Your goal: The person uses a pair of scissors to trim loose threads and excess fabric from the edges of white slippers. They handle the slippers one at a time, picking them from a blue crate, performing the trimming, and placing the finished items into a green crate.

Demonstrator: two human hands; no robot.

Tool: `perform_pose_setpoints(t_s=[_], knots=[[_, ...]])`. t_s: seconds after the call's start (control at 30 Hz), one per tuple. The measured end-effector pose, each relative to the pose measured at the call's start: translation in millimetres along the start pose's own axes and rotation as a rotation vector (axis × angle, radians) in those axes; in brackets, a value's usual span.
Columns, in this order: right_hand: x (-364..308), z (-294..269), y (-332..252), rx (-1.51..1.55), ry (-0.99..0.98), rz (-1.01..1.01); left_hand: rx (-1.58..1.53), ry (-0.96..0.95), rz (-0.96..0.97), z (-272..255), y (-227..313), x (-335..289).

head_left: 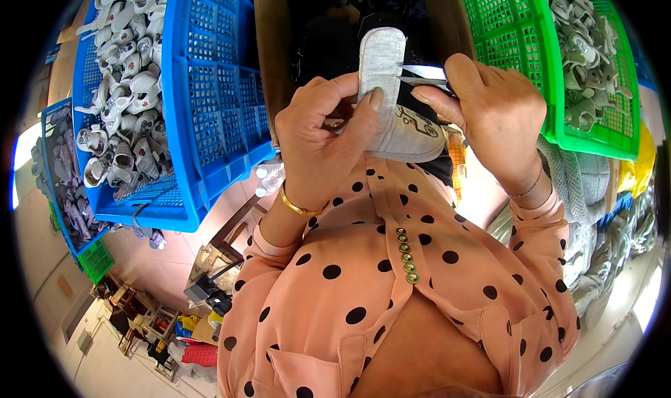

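Note:
A light grey fabric shoe upper [412, 138] with a rounded strap end and an embroidered design is up in front of my chest. My left hand [318, 122] pinches it between thumb and fingers along the strap's left side. In my right hand [493, 115] is a small pair of metal thread snips [425, 72], its blades parted. Their tips point left and meet the strap's right edge. Whether a thread lies between the blades is too small to tell.
On the left stands a blue plastic basket [224, 104] heaped with similar shoe uppers [129, 66]; a green basket [514, 41] on the right holds more. Between them is a cardboard box [271, 20] of dark pieces. Another blue basket [91, 237] with purplish pieces lies further left.

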State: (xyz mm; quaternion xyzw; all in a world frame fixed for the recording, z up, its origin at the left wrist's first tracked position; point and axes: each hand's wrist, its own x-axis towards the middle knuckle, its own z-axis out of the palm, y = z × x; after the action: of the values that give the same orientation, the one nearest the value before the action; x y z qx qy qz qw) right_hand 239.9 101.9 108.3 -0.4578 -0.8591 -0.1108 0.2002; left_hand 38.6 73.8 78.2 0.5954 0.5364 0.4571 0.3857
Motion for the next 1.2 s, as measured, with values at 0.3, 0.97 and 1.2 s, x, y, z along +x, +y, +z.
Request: perform_pose_setpoints(t_s=[0.3, 0.97, 1.2], knots=[[-0.6, 7.0, -1.8, 0.015, 0.017, 0.038, -0.163, -0.019, -0.040, 1.9, -2.8, 0.0], [-26.2, 41.5, -10.1, 0.256, -0.120, 0.113, -0.150, -0.210, -0.320, 0.9, -39.9, -11.8], [-48.0, 59.6, -19.2, 0.366, -0.219, 0.213, -0.223, -0.262, -0.448, 4.9, -45.4, -21.2]])
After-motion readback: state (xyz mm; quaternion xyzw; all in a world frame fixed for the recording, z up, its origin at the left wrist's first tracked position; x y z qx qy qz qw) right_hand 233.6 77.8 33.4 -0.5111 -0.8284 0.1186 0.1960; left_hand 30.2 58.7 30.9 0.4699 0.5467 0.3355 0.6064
